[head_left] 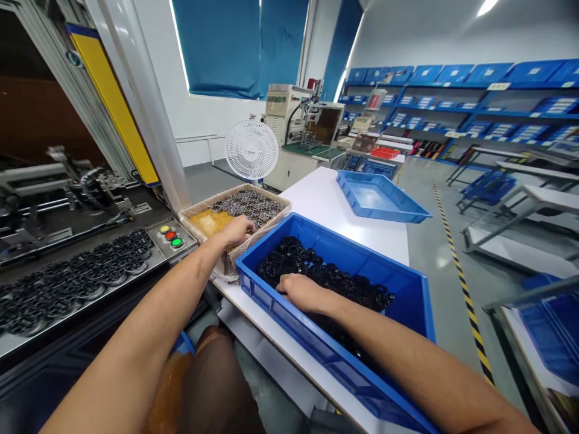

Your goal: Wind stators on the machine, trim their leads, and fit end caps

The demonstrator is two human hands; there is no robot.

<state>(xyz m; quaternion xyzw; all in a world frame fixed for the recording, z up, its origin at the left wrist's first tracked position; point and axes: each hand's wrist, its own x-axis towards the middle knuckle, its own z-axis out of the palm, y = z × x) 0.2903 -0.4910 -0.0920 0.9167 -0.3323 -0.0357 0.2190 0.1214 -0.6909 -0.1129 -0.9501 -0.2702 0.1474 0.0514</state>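
Observation:
My left hand (pixel 236 231) reaches into a cardboard box (pixel 194 212) lined with plastic. The box holds black round parts (pixel 253 206) laid in rows and an orange-yellow sheet. The fingers curl down over the box's contents; what they hold is hidden. My right hand (pixel 302 292) rests inside a large blue bin (pixel 409 289), fingers closed down among a loose heap of black ring-shaped parts (pixel 335 280). Both boxes sit side by side on a white table (pixel 325 199).
To the left, a machine bed (pixel 76 271) carries several black parts, with yellow, red and green buttons (pixel 170 235) beside it. An empty blue tray (pixel 380 198) lies farther along the table. Behind it stand a white fan (pixel 251 149) and blue shelving (pixel 474 102).

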